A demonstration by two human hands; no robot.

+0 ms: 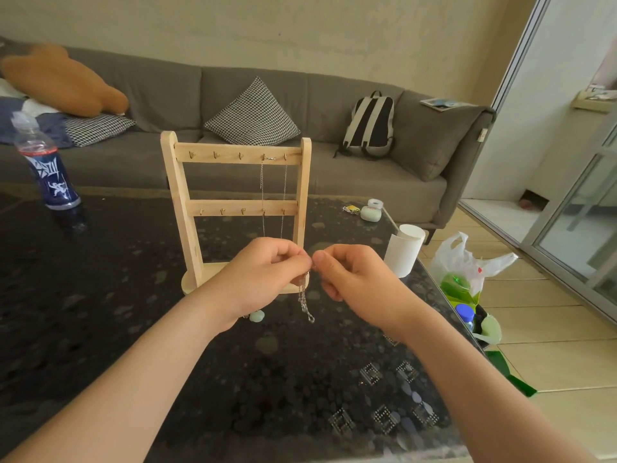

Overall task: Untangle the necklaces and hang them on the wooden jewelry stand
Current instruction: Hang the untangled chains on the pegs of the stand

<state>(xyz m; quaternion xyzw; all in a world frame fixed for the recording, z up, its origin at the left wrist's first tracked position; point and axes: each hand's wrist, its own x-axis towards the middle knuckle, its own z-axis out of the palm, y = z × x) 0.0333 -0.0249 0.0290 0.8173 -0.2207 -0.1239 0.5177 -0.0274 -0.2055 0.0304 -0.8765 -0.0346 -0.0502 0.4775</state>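
The wooden jewelry stand (233, 202) stands upright on the dark glass table (133, 295), with two bars of small hooks. One thin silver necklace (283, 192) hangs from the right hooks of the top bar. In front of the stand's base, my left hand (263, 275) and my right hand (354, 279) meet fingertip to fingertip, both pinching a second silver chain (304, 302). Its doubled length dangles below my left fingers. A pale green pendant (257, 316) shows under my left wrist.
A blue-labelled plastic bottle (50, 172) stands at the table's left. A white paper cup (404, 250) sits by the right edge, with a small mint case (370, 213) behind it. Bags lie on the floor at right. A grey sofa with cushions and a backpack runs behind.
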